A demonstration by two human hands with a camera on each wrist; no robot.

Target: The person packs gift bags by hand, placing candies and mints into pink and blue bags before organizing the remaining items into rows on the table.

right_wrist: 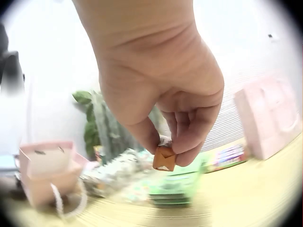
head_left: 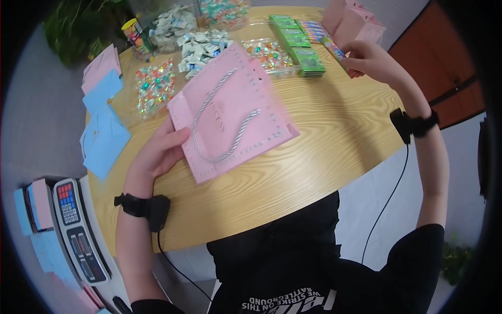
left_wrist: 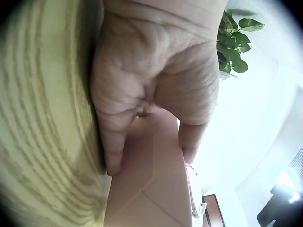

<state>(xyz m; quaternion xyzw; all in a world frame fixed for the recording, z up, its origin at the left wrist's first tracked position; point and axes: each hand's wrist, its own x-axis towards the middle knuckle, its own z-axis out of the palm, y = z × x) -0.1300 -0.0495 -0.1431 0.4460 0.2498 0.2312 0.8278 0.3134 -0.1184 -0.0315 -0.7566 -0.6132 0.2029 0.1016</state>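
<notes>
A pink gift bag (head_left: 243, 86) with silvery rope handles lies tilted over the table. My left hand (head_left: 162, 146) grips its near left end, and in the left wrist view the thumb and fingers straddle the bag's folded end panel (left_wrist: 151, 189). At the back right, my right hand (head_left: 371, 63) pinches a slim, brightly wrapped candy stick (head_left: 333, 50) between thumb and fingertips. The right wrist view shows the stick's folded orange end (right_wrist: 164, 160) poking out below the fingertips. The bag's inside is hidden in the head view.
Green boxes (head_left: 293, 37) and a row of colourful sticks (head_left: 312, 30) lie beside the right hand, near another pink bag (head_left: 351, 25). Trays of wrapped candies (head_left: 155, 86) stand behind the held bag. Blue bags (head_left: 107, 141) and a scale (head_left: 78, 225) are at left.
</notes>
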